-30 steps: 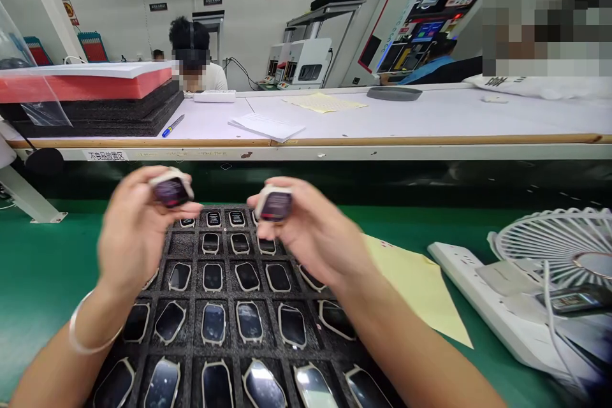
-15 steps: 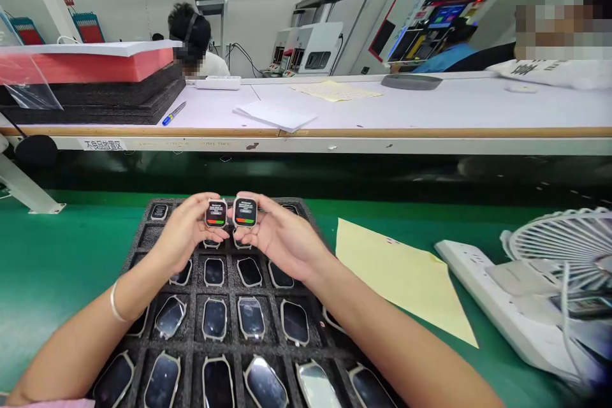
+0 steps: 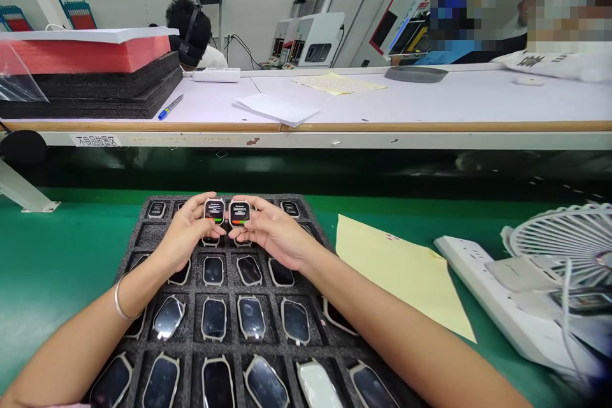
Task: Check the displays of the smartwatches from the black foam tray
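Observation:
My left hand point(image 3: 184, 236) pinches a small smartwatch body point(image 3: 215, 210) with a lit screen. My right hand point(image 3: 272, 233) grips a second lit smartwatch body point(image 3: 240, 213) right beside it. Both watches are held side by side, low over the far rows of a black foam tray point(image 3: 143, 233). The tray's pockets hold several more watch bodies with dark screens. A bracelet sits on my left wrist.
A yellow paper sheet point(image 3: 406, 274) lies right of the tray on the green mat. A white power strip point(image 3: 497, 306) and a white fan point(image 3: 564, 248) are at the right. A raised white shelf point(image 3: 430, 102) carries papers, a pen and stacked foam point(image 3: 90, 76). People sit beyond it.
My hands came together and lowered from raised and apart to close over the tray's far rows. The two watch screens now face me side by side.

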`<state>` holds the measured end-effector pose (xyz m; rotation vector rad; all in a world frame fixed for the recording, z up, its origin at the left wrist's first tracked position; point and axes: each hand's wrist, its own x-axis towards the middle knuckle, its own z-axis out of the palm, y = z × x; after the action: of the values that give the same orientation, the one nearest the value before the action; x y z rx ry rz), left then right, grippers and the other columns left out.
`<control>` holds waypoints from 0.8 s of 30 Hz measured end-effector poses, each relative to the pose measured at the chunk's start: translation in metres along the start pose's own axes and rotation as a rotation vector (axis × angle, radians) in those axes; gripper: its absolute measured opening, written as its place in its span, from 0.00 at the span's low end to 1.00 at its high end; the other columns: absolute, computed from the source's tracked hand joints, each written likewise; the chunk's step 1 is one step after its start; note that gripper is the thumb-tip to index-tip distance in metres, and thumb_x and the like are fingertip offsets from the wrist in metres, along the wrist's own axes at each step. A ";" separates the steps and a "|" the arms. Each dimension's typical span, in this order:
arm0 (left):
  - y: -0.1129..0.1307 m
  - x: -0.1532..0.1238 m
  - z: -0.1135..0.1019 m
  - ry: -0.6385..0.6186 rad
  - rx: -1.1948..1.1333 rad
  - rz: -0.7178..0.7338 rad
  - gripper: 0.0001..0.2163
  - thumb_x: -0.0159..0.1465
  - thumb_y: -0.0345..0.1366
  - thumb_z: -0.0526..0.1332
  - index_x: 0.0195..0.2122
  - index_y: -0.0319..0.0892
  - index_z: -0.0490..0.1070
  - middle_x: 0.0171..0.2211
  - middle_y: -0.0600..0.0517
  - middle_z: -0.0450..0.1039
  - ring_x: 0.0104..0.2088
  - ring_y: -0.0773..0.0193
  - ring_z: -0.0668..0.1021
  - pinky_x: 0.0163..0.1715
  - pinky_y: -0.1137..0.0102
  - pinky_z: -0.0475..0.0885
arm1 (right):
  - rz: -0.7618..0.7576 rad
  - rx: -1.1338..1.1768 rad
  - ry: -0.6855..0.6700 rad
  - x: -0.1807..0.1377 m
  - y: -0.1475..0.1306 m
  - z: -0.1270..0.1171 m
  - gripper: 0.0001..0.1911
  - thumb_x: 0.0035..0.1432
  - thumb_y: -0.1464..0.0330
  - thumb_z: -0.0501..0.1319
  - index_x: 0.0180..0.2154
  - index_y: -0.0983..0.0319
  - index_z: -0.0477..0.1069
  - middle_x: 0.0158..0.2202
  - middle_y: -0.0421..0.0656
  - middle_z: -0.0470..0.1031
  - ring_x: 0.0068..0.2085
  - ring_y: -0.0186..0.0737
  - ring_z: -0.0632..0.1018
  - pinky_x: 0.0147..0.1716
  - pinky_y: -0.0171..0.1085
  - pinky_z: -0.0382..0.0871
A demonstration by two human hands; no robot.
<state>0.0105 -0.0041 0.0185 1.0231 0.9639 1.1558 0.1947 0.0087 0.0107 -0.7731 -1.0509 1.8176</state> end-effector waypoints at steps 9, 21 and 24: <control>-0.006 0.001 0.000 -0.013 0.037 0.010 0.27 0.51 0.26 0.64 0.54 0.41 0.64 0.47 0.47 0.72 0.28 0.68 0.80 0.31 0.71 0.75 | -0.083 0.013 -0.032 0.001 0.006 -0.006 0.24 0.44 0.78 0.63 0.46 0.59 0.70 0.37 0.39 0.79 0.32 0.35 0.81 0.37 0.36 0.73; -0.014 0.005 0.002 0.016 0.103 0.117 0.22 0.53 0.30 0.67 0.49 0.40 0.67 0.38 0.52 0.73 0.25 0.72 0.77 0.28 0.74 0.74 | -0.106 -0.005 -0.061 0.002 0.010 -0.007 0.22 0.49 0.75 0.65 0.48 0.59 0.68 0.38 0.41 0.78 0.32 0.35 0.81 0.37 0.36 0.73; -0.015 0.005 0.003 0.016 0.092 0.124 0.22 0.53 0.30 0.67 0.49 0.40 0.67 0.38 0.52 0.74 0.25 0.72 0.78 0.28 0.74 0.75 | -0.116 -0.008 -0.056 0.002 0.011 -0.007 0.22 0.50 0.74 0.66 0.48 0.59 0.67 0.38 0.41 0.77 0.32 0.34 0.80 0.37 0.37 0.73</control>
<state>0.0176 -0.0013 0.0049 1.1628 0.9853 1.2327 0.1958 0.0104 -0.0027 -0.6556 -1.1173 1.7458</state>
